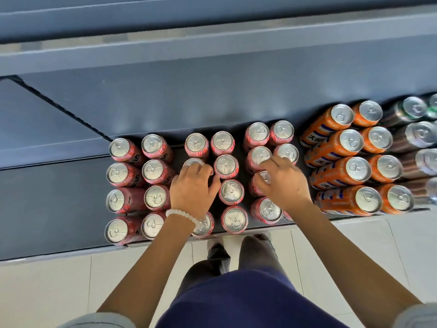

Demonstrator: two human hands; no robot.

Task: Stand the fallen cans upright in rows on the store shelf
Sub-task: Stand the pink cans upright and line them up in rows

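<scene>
1. Head view shows our left hand with fingers curled over the top of a pink can; it looks like a grip on the rim to square the can into its row.
2. Our right hand likewise curls over a second can, probably for the same nudge.
3. Around these two, the other pink cans all stand upright in paired rows on the shelf.
4. Right of them stand orange cans, so little seems left.
</scene>
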